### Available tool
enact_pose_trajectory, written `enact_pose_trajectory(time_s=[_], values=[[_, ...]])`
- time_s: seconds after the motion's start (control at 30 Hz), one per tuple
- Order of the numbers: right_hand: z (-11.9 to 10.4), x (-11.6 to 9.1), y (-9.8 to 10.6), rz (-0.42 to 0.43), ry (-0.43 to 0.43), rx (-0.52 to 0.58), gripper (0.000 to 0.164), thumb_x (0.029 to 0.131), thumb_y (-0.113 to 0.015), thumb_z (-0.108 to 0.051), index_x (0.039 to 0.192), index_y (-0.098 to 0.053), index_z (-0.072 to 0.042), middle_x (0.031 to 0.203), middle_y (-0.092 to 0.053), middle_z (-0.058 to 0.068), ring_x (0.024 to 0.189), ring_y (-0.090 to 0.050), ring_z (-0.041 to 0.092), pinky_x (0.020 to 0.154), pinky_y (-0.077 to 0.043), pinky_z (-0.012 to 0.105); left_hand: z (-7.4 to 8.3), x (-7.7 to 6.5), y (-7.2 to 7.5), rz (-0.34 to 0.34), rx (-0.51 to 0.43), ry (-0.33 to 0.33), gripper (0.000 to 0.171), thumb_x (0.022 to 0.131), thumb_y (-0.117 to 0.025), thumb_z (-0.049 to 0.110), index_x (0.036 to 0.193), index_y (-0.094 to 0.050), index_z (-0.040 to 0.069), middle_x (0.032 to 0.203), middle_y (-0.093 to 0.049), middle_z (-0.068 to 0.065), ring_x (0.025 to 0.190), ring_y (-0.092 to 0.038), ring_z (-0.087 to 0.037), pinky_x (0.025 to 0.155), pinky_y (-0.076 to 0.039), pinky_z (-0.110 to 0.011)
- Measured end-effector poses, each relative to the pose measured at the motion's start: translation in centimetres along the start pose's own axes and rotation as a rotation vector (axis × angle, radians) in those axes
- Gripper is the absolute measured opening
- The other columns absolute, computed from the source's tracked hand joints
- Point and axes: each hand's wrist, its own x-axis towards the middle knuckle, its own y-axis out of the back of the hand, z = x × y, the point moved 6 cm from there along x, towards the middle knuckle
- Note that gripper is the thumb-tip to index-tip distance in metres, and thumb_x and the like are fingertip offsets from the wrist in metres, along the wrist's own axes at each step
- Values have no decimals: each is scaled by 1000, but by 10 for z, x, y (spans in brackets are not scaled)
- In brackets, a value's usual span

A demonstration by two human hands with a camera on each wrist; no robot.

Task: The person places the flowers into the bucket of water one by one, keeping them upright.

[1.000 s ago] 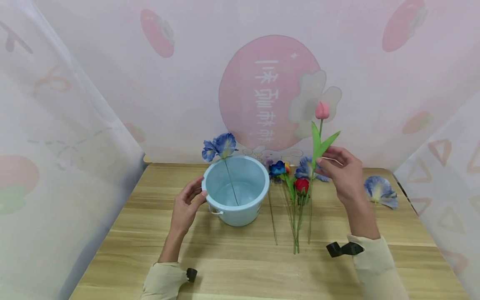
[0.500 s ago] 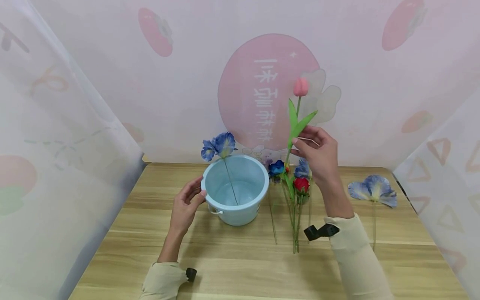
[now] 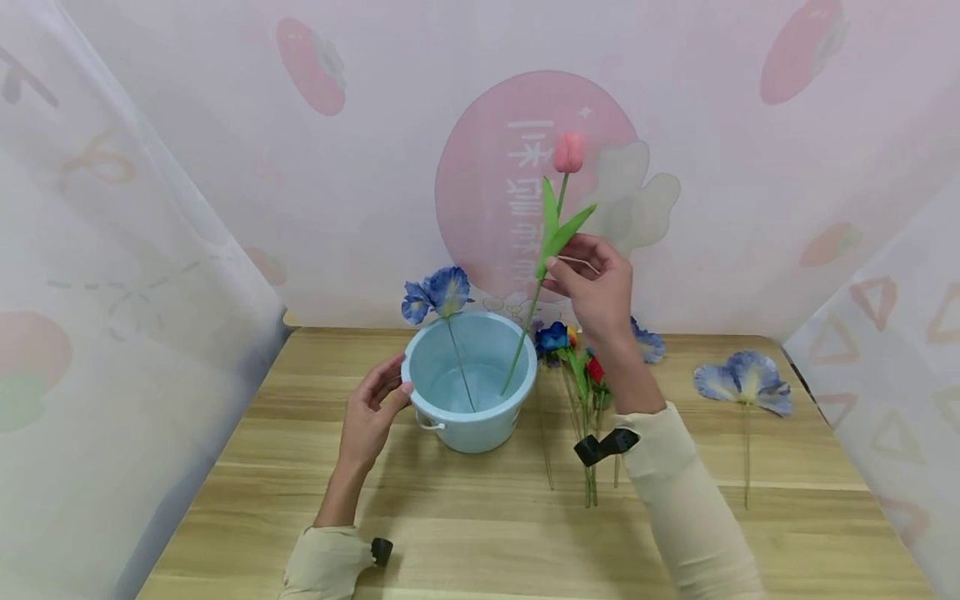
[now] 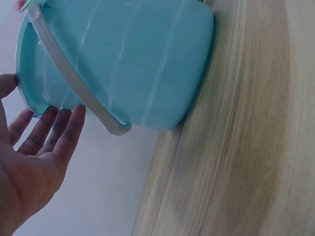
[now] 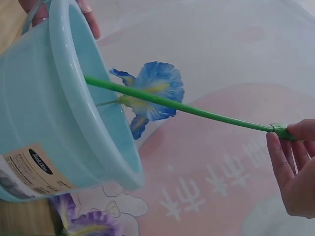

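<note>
A light blue bucket point(image 3: 480, 433) stands upright on the table, a blue iris point(image 3: 448, 292) leaning inside it against the rim. My left hand point(image 3: 369, 417) holds the bucket's left side by the rim, thumb and fingers spread, as the left wrist view shows near the white handle point(image 4: 74, 78). My right hand point(image 3: 596, 287) pinches a pink tulip point(image 3: 568, 154) by the stem just below its green leaves. In the right wrist view the tulip's green stem point(image 5: 197, 112) slants into the bucket's mouth; its lower end is inside the bucket.
Right of the bucket lie a dark blue flower point(image 3: 553, 337) and a red rose point(image 3: 595, 369), partly hidden by my right arm. Another blue iris point(image 3: 647, 342) is behind that arm. A pale blue iris point(image 3: 746, 379) lies farther right. A patterned curtain point(image 3: 360, 208) encloses the table.
My right hand has moved left and up with the tulip, from above the lying flowers to the bucket, bringing the stem's end into it. The left hand and bucket have stayed put.
</note>
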Motion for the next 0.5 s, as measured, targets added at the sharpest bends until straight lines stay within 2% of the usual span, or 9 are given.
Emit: enact_pose_trajectory(time_s=[0.27,0.5], values=[[24,-1,-18,-51,-34,-46,31,95,-75,7,125,-68,1,106,-73,3,91,-76,15,79,-70,35,0,0,0,-1,-14,-8,49,105,-69,10,152,-57,2,146,-62,-27,122,-69,-21,90,-66,-23],[50,-9,-26,-78,-122,-119,33,96,-75,6,129,-68,2,114,-72,12,95,-75,15,82,-70,37,-1,0,0,2,-11,-14,48,105,-69,9,151,-58,3,145,-63,-26,121,-69,-17,90,-66,-23]])
